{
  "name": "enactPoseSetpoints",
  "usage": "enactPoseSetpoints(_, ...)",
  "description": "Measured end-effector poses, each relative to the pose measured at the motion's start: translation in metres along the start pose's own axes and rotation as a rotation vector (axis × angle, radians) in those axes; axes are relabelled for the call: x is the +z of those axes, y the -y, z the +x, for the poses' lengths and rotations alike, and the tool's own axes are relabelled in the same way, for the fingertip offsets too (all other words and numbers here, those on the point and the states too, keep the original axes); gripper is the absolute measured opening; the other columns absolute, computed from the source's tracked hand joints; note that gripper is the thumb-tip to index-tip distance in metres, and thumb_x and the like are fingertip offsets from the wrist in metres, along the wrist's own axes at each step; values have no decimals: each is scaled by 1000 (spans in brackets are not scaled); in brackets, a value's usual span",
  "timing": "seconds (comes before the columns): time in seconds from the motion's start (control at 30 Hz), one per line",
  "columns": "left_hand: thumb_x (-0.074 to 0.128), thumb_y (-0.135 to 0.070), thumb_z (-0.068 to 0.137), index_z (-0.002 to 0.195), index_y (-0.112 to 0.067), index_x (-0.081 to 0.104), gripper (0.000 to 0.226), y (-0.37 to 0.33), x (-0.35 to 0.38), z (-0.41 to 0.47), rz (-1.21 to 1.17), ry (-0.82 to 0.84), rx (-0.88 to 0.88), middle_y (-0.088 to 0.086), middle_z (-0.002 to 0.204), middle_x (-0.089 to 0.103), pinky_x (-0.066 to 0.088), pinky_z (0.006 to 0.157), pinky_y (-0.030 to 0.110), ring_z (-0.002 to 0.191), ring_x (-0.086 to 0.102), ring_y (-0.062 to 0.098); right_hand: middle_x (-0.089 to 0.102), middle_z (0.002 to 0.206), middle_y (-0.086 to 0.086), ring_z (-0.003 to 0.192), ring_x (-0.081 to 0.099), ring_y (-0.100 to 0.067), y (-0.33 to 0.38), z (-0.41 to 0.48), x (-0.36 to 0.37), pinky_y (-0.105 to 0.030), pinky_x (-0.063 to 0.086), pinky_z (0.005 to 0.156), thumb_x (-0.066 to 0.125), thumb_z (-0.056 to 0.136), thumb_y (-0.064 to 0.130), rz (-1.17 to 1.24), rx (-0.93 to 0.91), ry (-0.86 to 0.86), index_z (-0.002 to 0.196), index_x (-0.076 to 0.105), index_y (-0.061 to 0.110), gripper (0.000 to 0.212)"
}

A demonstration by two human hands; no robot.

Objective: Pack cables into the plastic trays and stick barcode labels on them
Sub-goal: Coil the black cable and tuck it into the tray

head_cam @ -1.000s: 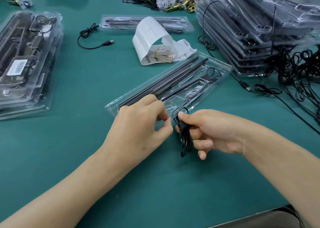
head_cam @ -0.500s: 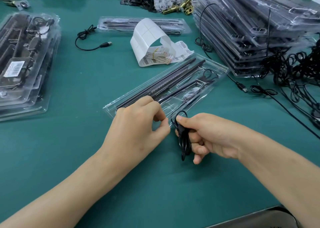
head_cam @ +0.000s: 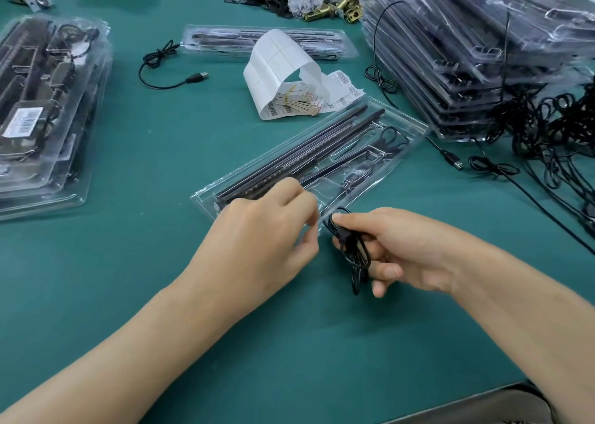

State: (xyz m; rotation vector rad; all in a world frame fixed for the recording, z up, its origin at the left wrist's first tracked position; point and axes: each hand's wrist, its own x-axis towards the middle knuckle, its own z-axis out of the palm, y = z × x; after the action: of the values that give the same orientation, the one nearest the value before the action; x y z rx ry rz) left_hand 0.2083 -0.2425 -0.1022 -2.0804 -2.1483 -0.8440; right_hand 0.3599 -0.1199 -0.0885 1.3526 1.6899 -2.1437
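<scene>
A clear plastic tray (head_cam: 406, 123) lies slantwise mid-table with long black rods and a thin cable inside. My left hand (head_cam: 264, 233) sits at its near end, with curled fingers and thumb pinching the tray's edge. Just to the right, my right hand (head_cam: 405, 249) grips a coiled black cable (head_cam: 352, 256) between thumb and fingers, and the coil's top loop touches the tray's near corner. A strip of barcode labels (head_cam: 289, 108) on white backing paper (head_cam: 277, 56) lies behind the tray.
Packed trays are stacked at the right (head_cam: 467, 53) and at the left (head_cam: 48, 117), the left top one bearing a barcode. One more tray (head_cam: 225, 40) and a loose USB cable (head_cam: 161, 66) lie at the back. A tangle of black cables (head_cam: 547, 124) fills the right edge.
My right hand has brought the coiled cable slightly up toward the tray's near corner. My left hand keeps its place at the tray's end.
</scene>
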Motion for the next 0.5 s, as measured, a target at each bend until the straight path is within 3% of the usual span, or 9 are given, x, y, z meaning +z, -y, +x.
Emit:
enactPoseSetpoints(0.07,71,-21,89,104,-14,69,17,0,-1,0,60,72,33,1,104,66,50,47,39,49,39,23,28,51,-1,28,26,-10,-3,1,0,-25,47,38,55,104,36,3,-5,15,89,58,9,31)
enactPoseSetpoints(0.17,72,-24,89,118,-18,69,31,1,-3,0,37,111,-3,-3,117,67,56,58,40,63,59,24,31,48,2,28,26,-9,-6,2,-1,-25,47,38,53,104,38,-10,-28,45,92,57,9,31)
enactPoseSetpoints(0.23,70,-27,89,122,-20,67,33,1,-3,0,9,109,-24,-6,120,67,56,67,38,82,67,22,30,46,4,28,27,-9,-7,2,-2,-26,48,39,50,106,39,-24,-39,74,96,54,8,33)
enactPoseSetpoints(0.3,68,-28,90,119,-20,67,31,1,-1,1,15,95,-37,-6,117,68,53,71,34,88,67,22,31,46,5,31,28,-9,-7,1,-3,-28,50,42,46,107,41,-37,-53,121,99,52,8,34)
enactPoseSetpoints(0.37,69,-25,88,111,-17,69,25,1,1,1,31,83,-35,-4,106,70,50,68,32,78,64,22,34,46,6,34,29,-9,-5,0,-5,-30,53,46,42,108,42,-56,-59,176,99,50,9,36)
enactPoseSetpoints(0.43,74,-19,81,97,-12,70,18,1,3,1,37,57,-26,-1,89,70,45,58,28,58,46,20,31,49,5,37,30,-11,-3,-2,-8,-32,54,49,41,108,43,-63,-62,228,96,49,10,36)
enactPoseSetpoints(0.5,76,-17,78,88,-11,66,16,1,3,1,35,31,-31,-2,78,65,43,51,27,54,34,17,24,54,4,39,31,-12,-1,-3,-10,-34,55,52,43,108,43,-53,-65,247,92,49,11,36)
